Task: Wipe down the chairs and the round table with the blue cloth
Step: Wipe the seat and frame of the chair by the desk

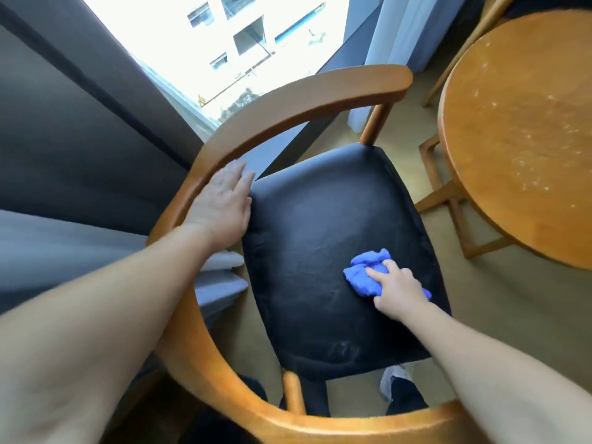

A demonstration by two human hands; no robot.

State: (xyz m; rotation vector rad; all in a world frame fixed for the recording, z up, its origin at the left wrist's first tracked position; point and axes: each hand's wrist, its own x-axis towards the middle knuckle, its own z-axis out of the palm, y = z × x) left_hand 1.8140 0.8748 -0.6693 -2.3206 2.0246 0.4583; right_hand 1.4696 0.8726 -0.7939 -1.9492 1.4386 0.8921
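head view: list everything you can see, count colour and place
chair: one, light brown curved wooden frame, centre
seat: one, black padded, inside the chair frame
blue cloth: one, bunched, on the right part of the seat
round table: one, light brown wood, right edge
wooden legs: several, light brown, under and beyond the round table; unclear what they belong to
window: one, bright, top centre
curtain: dark grey, left
floor: beige, under the chair and round table
shoe: one, pale, bottom, below the seat
left hand: flat, fingers straight, at the seat's left corner
right hand: holds the blue cloth against the seat
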